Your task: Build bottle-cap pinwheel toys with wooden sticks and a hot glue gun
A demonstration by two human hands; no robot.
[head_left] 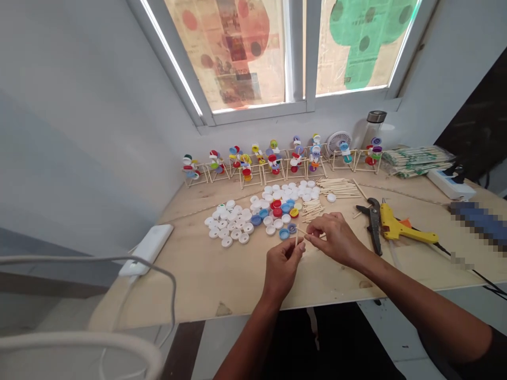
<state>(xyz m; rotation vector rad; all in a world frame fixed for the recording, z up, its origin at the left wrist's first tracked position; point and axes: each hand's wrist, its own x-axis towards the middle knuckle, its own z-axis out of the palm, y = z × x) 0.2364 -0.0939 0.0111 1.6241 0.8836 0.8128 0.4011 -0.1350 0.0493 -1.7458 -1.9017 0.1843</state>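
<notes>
My left hand (283, 264) pinches an upright wooden stick (297, 235) above the front part of the table. From the right, my right hand (330, 235) holds a second wooden stick (301, 231) between thumb and fingers, its tip close to the top of the first. Whether the two sticks touch I cannot tell. Just beyond my hands lie white bottle caps (224, 224) and coloured caps (278, 212), with short sticks (312, 209) and longer sticks (338, 187) piled beside them. To the right rest a yellow glue gun (404, 227) and a black-handled cutter (374, 224).
Stick frames with coloured caps (273, 163) line the back, near a small fan (339, 143) and a bottle (374, 126). Bagged sticks (415, 158) and a power strip (451, 182) are at right. A white power bank (146, 249) and cable (172, 285) sit left.
</notes>
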